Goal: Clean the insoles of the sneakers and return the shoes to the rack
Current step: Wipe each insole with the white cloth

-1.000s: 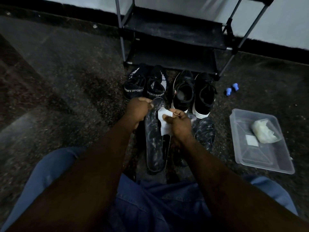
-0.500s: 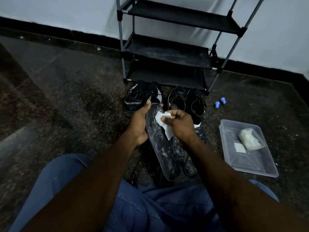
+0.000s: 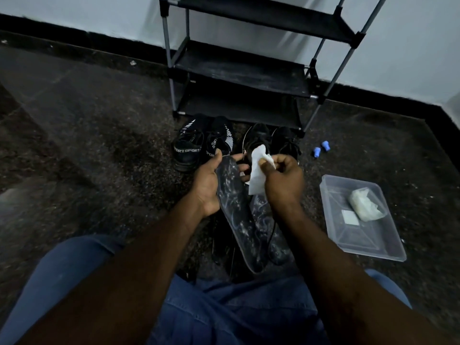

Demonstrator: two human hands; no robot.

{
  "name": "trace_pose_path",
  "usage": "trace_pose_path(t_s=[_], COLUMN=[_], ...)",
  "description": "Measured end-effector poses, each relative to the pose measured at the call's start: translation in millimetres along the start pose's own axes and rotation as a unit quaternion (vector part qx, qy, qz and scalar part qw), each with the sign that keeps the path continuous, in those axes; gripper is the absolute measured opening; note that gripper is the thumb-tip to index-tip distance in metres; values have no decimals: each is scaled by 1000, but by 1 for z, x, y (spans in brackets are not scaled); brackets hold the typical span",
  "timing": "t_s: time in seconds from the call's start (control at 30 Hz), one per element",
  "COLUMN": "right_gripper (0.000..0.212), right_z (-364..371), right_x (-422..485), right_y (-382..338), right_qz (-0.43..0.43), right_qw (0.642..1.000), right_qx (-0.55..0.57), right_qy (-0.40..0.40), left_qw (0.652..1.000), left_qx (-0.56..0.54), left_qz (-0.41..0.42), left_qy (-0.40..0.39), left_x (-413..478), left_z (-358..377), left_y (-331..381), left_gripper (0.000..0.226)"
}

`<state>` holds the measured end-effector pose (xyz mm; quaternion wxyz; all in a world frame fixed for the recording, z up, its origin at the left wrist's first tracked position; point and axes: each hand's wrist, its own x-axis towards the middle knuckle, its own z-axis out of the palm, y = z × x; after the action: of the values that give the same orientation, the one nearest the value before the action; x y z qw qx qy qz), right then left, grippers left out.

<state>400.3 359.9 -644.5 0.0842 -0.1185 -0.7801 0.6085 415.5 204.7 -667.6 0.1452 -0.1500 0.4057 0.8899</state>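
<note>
Floor [image 3: 99,145]: dark speckled stone that runs to a pale wall [image 3: 74,11] with a black skirting.
Shoe rack [image 3: 239,75]: black shelves on grey poles, standing against the wall; no shoes on the shelves in view.
Legs: blue jeans [image 3: 224,314] fill the bottom of the head view, both bare forearms reaching forward over them.
Tray [image 3: 368,253]: clear plastic, on the floor to the right, holding a crumpled white bundle [image 3: 364,204] and a small white square [image 3: 349,217].
Sneakers: two black pairs side by side on the floor just in front of the rack, the lettered pair [image 3: 188,148] on the left, the plain pair [image 3: 258,138] on the right.
Held insole [image 3: 239,220]: dark, streaked with pale marks, raised over the floor between the knees, its top end near the sneakers.
Second insole [image 3: 273,242]: just right of the first and lower, partly hidden by the right forearm.
Left hand [image 3: 207,185]: grips the held insole near its top, thumb along the left edge, fingers wrapped behind with the tips showing at the right.
Right hand [image 3: 283,178]: fingers curled, pinching the wipe against the thumb.
Wipe [image 3: 257,170]: white, hanging just beside the top of the held insole; contact cannot be told.
Blue pieces [image 3: 321,148]: two small items on the floor right of the sneakers.
</note>
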Motion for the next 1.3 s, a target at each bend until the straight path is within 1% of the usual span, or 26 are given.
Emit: trace_pose_path(t_s=[0.07, 0.17, 0.2, 0.3, 0.37, 0.43, 0.53, 0.67, 0.73, 0.8, 0.87, 0.9, 0.97, 1.03, 1.1, 1.17, 1.2, 1.27, 1.3], right_gripper=[8, 13, 13, 10, 10, 12, 10, 13, 17, 22, 27, 28, 28, 29, 28, 26, 25, 27, 28], right_z=[0, 0, 1, 7, 12, 16, 15, 14, 15, 15, 13, 10, 3, -4, -6, -4, -3, -1, 0], right_x=[1, 3, 4, 7, 6, 6, 11, 14, 10, 6, 6, 9, 20, 28, 27, 19, 15, 9, 10], right_y=[-3, -1, 2, 12, 16, 18, 19, 24, 24, 25, 26, 27, 30, 33, 33, 29, 26, 22, 22], right_qz=[-35, -135, -162, -213, -241, -253, -239, -246, -286, -354, -408, -423, -426, -406, -393, -405, -418, -443, -449], right_qw=[998, 982, 975, 953, 941, 940, 948, 944, 928, 894, 857, 844, 838, 848, 858, 858, 853, 831, 822], right_qx=[-52, -128, -149, -215, -232, -222, -204, -213, -230, -249, -280, -297, -322, -334, -326, -308, -302, -311, -322], right_qy=[12, 43, 41, -4, -42, -57, -48, -45, -64, -115, -147, -144, -106, -66, -52, -65, -84, -129, -137], left_qw=[1000, 999, 999, 997, 996, 997, 996, 995, 995, 996, 998, 997, 995, 993, 993, 993, 994, 995, 995], left_qx=[3, -2, -5, -22, -15, 0, -2, 13, 27, 35, 24, 13, -13, -13, -10, -12, -16, -23, -26], left_qz=[-8, -24, -31, -71, -81, -81, -86, -100, -90, -70, -56, -71, -97, -114, -116, -111, -107, -97, -95], left_qy=[-7, -23, -25, -34, -21, -8, -10, 0, 23, 34, 34, 27, 7, -27, -32, -30, -29, -18, -20], left_x=[1, 8, 10, 16, 20, 24, 30, 35, 36, 39, 40, 41, 38, 36, 35, 35, 35, 34, 33], left_z=[4, 10, 12, 14, 14, 14, 11, 8, 11, 12, 12, 12, 13, 14, 17, 19, 20, 21, 22], left_y=[-1, -6, -8, -17, -21, -22, -23, -24, -24, -26, -29, -30, -26, -24, -24, -26, -27, -27, -27], left_gripper=[67, 69, 71, 75, 71, 72, 83, 88, 82, 75, 82, 85, 91, 101, 103, 100, 98, 94, 94])
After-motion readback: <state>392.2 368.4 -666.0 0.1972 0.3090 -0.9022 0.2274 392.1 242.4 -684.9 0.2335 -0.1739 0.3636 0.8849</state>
